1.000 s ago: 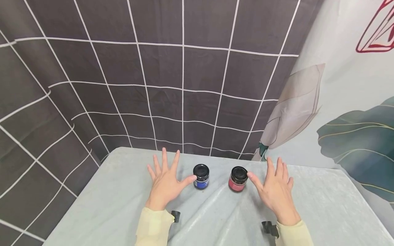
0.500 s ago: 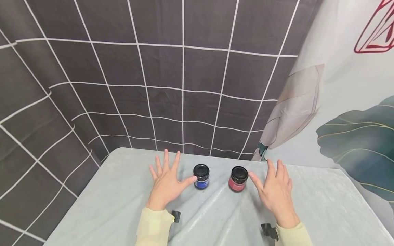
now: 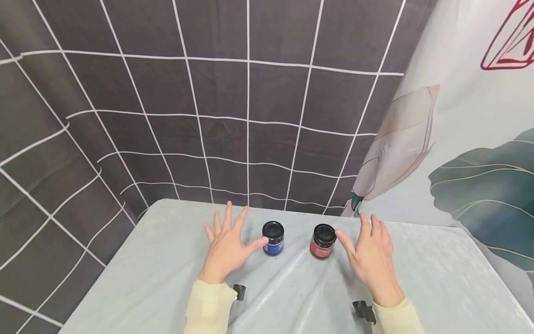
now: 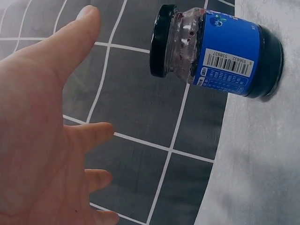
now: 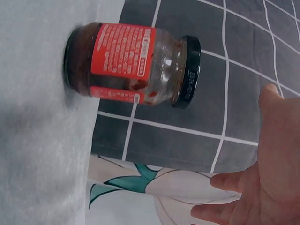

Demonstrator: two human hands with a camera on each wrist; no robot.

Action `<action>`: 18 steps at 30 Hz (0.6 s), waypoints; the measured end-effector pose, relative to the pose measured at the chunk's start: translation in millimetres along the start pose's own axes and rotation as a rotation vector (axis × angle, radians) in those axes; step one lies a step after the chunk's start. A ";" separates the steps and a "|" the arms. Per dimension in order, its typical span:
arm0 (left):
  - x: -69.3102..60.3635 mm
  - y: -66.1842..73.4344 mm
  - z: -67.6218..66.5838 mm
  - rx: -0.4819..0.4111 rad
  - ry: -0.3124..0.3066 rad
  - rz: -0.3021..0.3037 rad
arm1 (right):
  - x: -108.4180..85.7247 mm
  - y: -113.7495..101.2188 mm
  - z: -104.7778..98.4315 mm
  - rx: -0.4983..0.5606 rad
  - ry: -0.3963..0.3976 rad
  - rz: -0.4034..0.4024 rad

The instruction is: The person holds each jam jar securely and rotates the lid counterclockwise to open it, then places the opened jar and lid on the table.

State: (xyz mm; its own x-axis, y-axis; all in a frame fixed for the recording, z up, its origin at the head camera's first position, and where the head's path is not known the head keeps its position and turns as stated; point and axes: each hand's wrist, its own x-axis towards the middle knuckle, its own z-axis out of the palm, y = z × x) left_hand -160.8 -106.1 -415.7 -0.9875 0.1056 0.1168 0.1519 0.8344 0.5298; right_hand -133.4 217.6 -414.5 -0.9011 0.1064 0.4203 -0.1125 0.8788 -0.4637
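Observation:
Two glass jars with black lids stand upright side by side on the table. The left jar [image 3: 273,238] has a blue label, seen with its barcode in the left wrist view [image 4: 227,54]. A red label wraps the right jar [image 3: 322,241], also in the right wrist view [image 5: 123,61]. My left hand [image 3: 227,248] is spread left of the blue jar; the wrist view shows a gap between thumb and jar. My right hand [image 3: 372,260] has its fingers extended right of the red jar, its thumb apart from the lid. Neither hand holds anything.
A pale cloth with folds covers the table [image 3: 283,297]. Behind it hangs a dark curtain [image 3: 217,88] with white grid lines, and a light, leaf-patterned curtain [image 3: 417,190] hangs at the right. Small black pieces sit by both sleeve cuffs.
My left fingers have shifted slightly to the right. My right fingers have drawn closer together, and that hand has moved slightly left. Both jars stay in place.

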 end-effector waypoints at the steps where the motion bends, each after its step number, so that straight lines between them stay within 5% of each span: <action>1: 0.4 0.2 -0.1 -0.003 -0.002 0.001 | 0.5 -1.3 0.0 -0.001 -0.002 -0.003; 18: 2.3 -2.7 2.8 -0.083 -0.009 0.032 | 1.4 -15.0 6.1 0.026 0.019 -0.075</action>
State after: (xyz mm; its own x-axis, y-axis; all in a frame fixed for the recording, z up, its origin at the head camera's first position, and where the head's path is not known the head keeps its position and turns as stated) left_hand -163.5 -106.7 -419.3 -0.9824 0.1370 0.1273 0.1861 0.7828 0.5938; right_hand -135.6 201.7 -411.8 -0.8818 0.0495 0.4690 -0.1907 0.8721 -0.4506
